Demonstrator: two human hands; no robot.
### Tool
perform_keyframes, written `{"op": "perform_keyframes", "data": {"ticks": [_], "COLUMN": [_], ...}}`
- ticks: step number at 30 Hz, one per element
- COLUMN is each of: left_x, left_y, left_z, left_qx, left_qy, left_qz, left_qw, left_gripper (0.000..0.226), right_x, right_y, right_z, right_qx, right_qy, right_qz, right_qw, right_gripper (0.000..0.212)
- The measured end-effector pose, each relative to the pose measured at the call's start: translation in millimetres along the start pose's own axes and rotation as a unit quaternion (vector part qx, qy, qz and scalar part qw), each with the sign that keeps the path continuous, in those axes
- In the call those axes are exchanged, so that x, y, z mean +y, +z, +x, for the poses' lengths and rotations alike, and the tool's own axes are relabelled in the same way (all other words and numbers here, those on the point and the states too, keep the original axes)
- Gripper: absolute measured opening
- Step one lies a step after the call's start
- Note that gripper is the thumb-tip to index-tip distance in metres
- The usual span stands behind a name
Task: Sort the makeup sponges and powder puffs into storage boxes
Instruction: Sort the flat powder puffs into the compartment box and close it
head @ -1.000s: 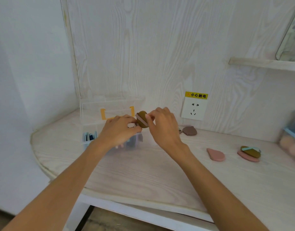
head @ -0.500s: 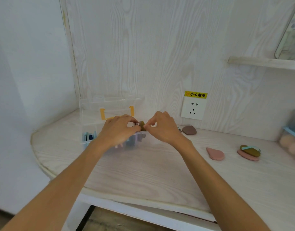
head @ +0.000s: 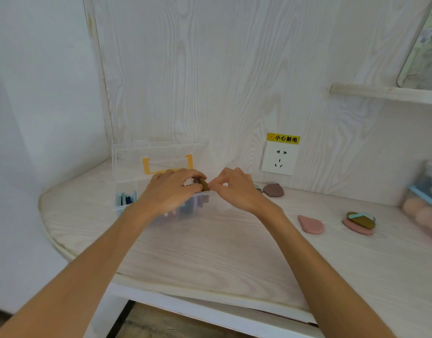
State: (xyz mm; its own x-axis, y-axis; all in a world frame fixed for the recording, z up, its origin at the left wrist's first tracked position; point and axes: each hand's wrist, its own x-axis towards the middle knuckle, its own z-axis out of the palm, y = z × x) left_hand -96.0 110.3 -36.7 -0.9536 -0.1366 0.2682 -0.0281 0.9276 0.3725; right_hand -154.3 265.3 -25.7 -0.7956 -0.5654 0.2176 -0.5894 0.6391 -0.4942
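Scene is being lit evenly and brightly by soft, diffuse light; source direction cannot be determined. The pale worktop and wall panel are being rendered slightly washed out, with low contrast. Only faint, soft shadows are being cast under the hands. Wide-angle bending is being seen at the edges: the shelf and left wall lines are being curved. Mild softness is being noted throughout, strongest at the right margin.
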Motion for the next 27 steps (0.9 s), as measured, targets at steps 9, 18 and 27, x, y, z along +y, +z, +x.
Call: {"op": "perform_keyframes", "data": {"ticks": [9,18,27], "left_x": [3.3,0.4,-1.3], "left_y": [0.2,1.0,2.0], "left_z": [1.4,-0.6,2.0], "left_qx": [0.010,0.021,0.015], "left_qy": [-0.007,-0.003,-0.007], "left_qz": [-0.005,-0.020,-0.026], "left_qw": [1.000,1.000,1.000], "left_gripper": [0.021,0.020,0.017], "right_x": [6.0,62.1,94.5], "right_y": [-2.4,-28.2,5.3], "right_z": [-2.7,12.8,18.3], "right_qx": [-0.057,0.213,0.082], "right_qy": [0.019,0.097,0.100], "right_qz": [0.088,0.038,-0.263], "right_qw": [0.994,0.971,0.956], "right_gripper": [0.046,0.026,0.042]}}
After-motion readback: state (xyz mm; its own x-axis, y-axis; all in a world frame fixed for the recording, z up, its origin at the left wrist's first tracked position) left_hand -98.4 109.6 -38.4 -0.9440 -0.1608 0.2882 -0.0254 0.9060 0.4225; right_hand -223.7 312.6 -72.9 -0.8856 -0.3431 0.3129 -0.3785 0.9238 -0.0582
